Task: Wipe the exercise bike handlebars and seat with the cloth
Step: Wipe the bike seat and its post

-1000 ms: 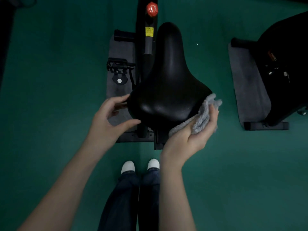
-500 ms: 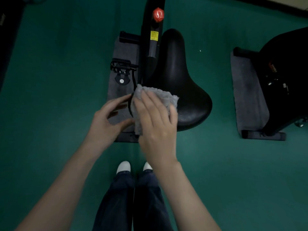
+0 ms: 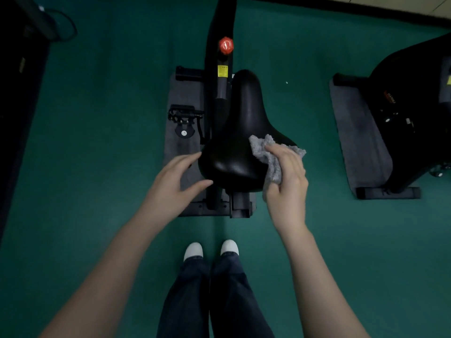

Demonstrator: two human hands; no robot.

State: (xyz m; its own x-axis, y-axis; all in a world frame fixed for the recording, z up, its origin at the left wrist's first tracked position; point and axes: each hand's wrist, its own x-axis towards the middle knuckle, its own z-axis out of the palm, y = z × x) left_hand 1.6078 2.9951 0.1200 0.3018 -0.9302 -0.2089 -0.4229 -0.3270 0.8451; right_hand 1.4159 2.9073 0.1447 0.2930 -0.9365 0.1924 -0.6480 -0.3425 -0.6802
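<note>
Grasping the cloth (image 3: 266, 152), your right hand (image 3: 288, 181) now crosses to the seat (image 3: 241, 128)'s right side, likely finishing its near end; your left hand (image 3: 175, 181) steadies it, grip released.

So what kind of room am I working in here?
Probably a gym or fitness room: an exercise bike with a black seat stands on a grey mat, a second machine sits on its own mat to the right, and the floor is green.
</note>
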